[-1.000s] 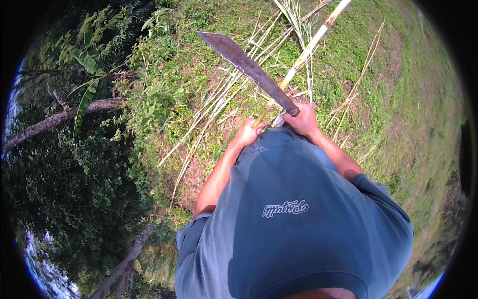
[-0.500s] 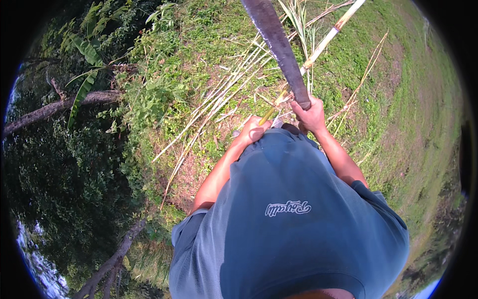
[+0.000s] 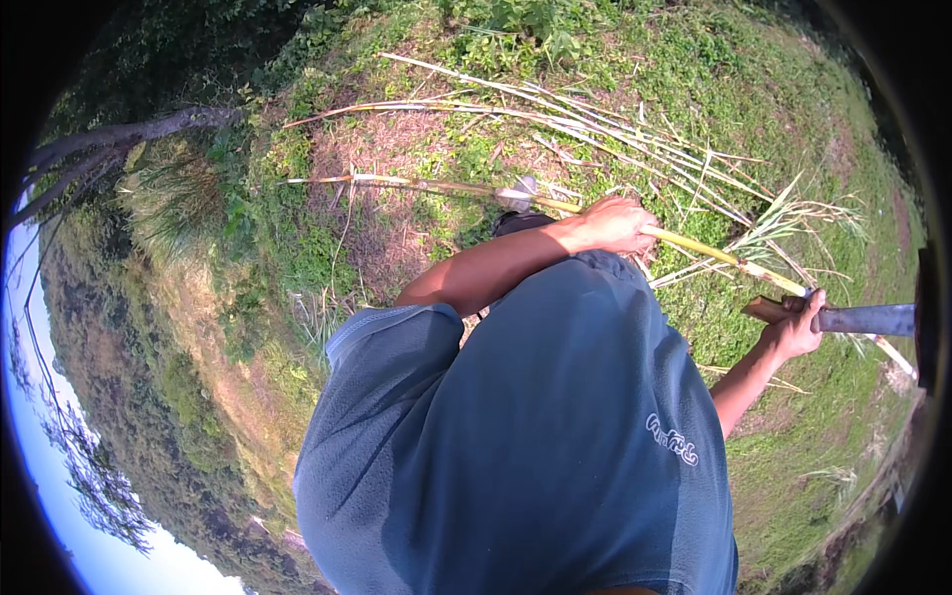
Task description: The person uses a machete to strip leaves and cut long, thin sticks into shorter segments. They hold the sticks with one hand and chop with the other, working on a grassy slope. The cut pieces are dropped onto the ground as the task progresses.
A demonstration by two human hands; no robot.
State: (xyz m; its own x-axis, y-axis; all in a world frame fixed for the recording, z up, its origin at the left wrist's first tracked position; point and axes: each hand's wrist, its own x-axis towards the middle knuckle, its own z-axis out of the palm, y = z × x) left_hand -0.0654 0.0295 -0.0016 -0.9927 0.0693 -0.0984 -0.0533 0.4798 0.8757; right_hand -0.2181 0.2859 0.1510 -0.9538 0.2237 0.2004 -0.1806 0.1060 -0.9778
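Gripping a yellow stalk [image 3: 694, 244] at 2 o'clock, it's the left hand [image 3: 617, 224], fingers curled round it, knuckles up! Over at 3 o'clock, the right hand [image 3: 801, 325] is wrapped about a machete [image 3: 868, 319]: brown handle [image 3: 762, 309], woody in look, butt towards 9 o'clock, smooth grey blade aimed at 3 o'clock and lost in the dark rim. That stalk is slim, glossy and jointed, slanting from the left hand towards 4 o'clock, with a pale, roughened joint just short of the right hand. Hand and machete cover the next stretch, so whether they touch it, can't tell.

Look at 1 o'clock: long, dry stalks [image 3: 585, 126] strewn in a loose sheaf over the grass [image 3: 793, 446], and a spiky green leaf tuft [image 3: 778, 220] beyond the left hand. The soft blue shirt [image 3: 555, 416] bulges up from 6 o'clock, blocking much of the ground. A rough grey trunk [image 3: 183, 121] juts in at 10 o'clock, bright sky [image 3: 59, 496] at 8 o'clock.
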